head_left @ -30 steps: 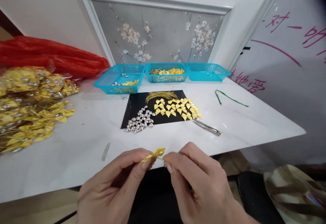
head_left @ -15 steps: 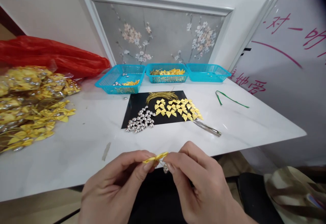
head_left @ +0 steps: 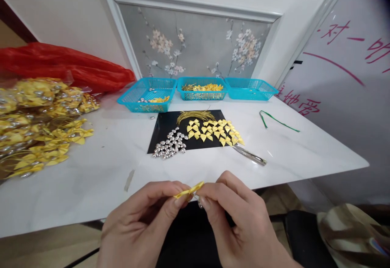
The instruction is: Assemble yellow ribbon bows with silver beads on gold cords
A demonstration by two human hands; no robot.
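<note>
Between my hands, just off the table's front edge, is a yellow ribbon bow (head_left: 189,191). My left hand (head_left: 143,215) pinches its left end between thumb and forefinger. The fingers of my right hand (head_left: 237,215) are closed at the bow's right end, on a thin wire or cord. A silver bead (head_left: 200,204) shows partly under the right fingertips; the rest is hidden. Beyond the hands, a black mat (head_left: 166,122) carries silver heart-shaped beads (head_left: 170,144), several yellow bows (head_left: 213,130) and a bundle of gold cords (head_left: 195,115).
Tweezers (head_left: 250,155) lie right of the mat, and a green tie (head_left: 277,122) beyond them. Three blue baskets (head_left: 146,106) line the wall. Bagged bow ornaments (head_left: 45,126) and a red bag (head_left: 67,65) fill the left. A grey strip (head_left: 129,180) lies near the front.
The bead has sunk further behind my right fingertips, and the bow is tilted slightly more. The whole view has shifted a little; both hands keep their hold.
</note>
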